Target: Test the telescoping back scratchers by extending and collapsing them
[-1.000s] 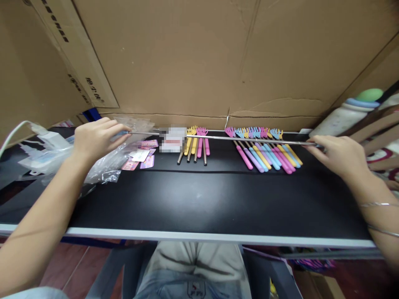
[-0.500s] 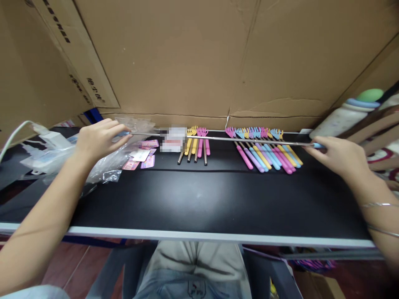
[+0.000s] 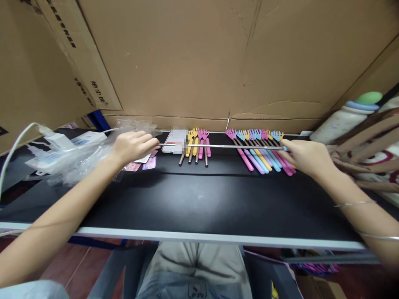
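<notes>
1. The thin metal rod (image 3: 233, 146) is held between the two hands, almost level, with its right end a little lower in the view; it crosses in front of the things which lie at the back of the surface (image 3: 199, 199).
2. The left hand (image 3: 134, 147) has its grip clamped on the left end of the rod; the fingers are bent, and they hide this end.
3. The right hand (image 3: 307, 155) has its grip clamped on the other end; a small light-blue part of the rod is visible just beside the fingers – the remainder is covered by the hand.
4. Behind the rod, near the middle, lies a small group of scratchers (image 3: 208, 152), yellow and pink, with hand-shaped heads to the back; just beside it, on the left, is a pale flat device (image 3: 168, 150), partly blurred.
5. More to the right, a larger row of scratchers (image 3: 247, 162) lies side by side, in pink, lilac, yellow and blue; the right hand is near its right end.
6. Beside the left hand are printed cards (image 3: 149, 162) and clear plastic bags (image 3: 93, 162); farther left there is a white adapter (image 3: 60, 142) with a cable (image 3: 15, 139).
7. Cardboard (image 3: 187, 62) stands behind everything; a white bottle (image 3: 341, 120) leans at the right.
</notes>
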`<act>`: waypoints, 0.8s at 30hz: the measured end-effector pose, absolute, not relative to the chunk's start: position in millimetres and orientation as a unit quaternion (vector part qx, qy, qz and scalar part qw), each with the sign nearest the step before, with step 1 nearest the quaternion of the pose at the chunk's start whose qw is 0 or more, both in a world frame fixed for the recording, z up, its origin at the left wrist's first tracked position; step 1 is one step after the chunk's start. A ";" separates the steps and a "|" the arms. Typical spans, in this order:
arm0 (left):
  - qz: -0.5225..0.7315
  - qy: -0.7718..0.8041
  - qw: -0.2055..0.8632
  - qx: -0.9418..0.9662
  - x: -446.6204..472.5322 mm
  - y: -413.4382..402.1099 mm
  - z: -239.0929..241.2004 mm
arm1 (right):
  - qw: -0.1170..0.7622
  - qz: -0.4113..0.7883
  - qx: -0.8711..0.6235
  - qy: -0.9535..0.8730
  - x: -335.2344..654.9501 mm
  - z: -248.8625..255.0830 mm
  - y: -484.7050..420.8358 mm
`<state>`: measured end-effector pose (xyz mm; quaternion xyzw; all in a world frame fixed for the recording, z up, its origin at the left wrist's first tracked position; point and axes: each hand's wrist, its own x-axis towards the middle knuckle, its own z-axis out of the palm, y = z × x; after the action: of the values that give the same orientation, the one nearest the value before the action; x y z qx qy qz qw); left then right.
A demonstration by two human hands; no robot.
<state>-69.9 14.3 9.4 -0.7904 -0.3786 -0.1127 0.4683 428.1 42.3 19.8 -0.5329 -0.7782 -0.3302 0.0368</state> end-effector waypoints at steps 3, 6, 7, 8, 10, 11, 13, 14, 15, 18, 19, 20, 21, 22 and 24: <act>-0.123 -0.349 0.448 -0.814 -30.1 11.9 10.1 | 0.081 -0.348 -0.470 -0.807 383.2 17.7 32.8; -0.150 -0.337 0.432 -0.823 -0.8 4.7 13.3 | 0.113 -0.336 -0.413 -0.839 350.3 16.4 23.0; -0.155 -0.331 0.432 -0.825 6.0 1.7 14.6 | 0.119 -0.329 -0.403 -0.846 342.9 16.5 20.0; -0.162 -0.322 0.435 -0.825 11.8 -1.4 15.8 | 0.125 -0.324 -0.398 -0.849 336.9 16.7 17.0; -0.173 -0.307 0.441 -0.825 21.7 -7.9 17.5 | 0.132 -0.321 -0.396 -0.850 327.7 17.4 11.1; -0.177 -0.303 0.442 -0.826 26.6 -11.1 17.9 | 0.132 -0.321 -0.396 -0.850 323.3 17.5 7.9; -0.179 -0.302 0.434 -0.830 37.3 -17.0 18.1 | 0.126 -0.320 -0.391 -0.854 313.4 16.5 1.7; -0.179 -0.303 0.426 -0.833 42.8 -19.3 18.0 | 0.122 -0.319 -0.390 -0.855 307.7 15.5 -1.1; -0.179 -0.303 0.419 -0.837 47.9 -21.0 17.9 | 0.119 -0.318 -0.390 -0.856 302.0 14.2 -3.6; -0.179 -0.301 0.399 -0.847 58.3 -21.4 18.0 | 0.122 -0.315 -0.402 -0.851 287.2 10.8 -7.8; -0.178 -0.303 0.393 -0.850 59.8 -20.5 18.2 | 0.125 -0.317 -0.406 -0.848 283.8 10.1 -8.5; -0.176 -0.304 0.387 -0.852 60.7 -19.4 18.5 | 0.128 -0.318 -0.406 -0.847 281.3 9.8 -9.0; -0.177 -0.303 0.383 -0.854 61.2 -18.4 18.8 | 0.131 -0.319 -0.400 -0.849 279.3 9.7 -9.6; -0.178 -0.300 0.380 -0.857 61.7 -17.7 19.2 | 0.135 -0.320 -0.390 -0.853 277.6 9.7 -10.4; -0.185 -0.284 0.382 -0.860 63.3 -17.9 20.4 | 0.143 -0.322 -0.364 -0.862 274.3 9.9 -12.6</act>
<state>63.3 -17.9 20.4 -0.8599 -0.2839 -0.1849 0.3818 274.3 -12.6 9.9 -0.3644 -0.8620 -0.3221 0.1431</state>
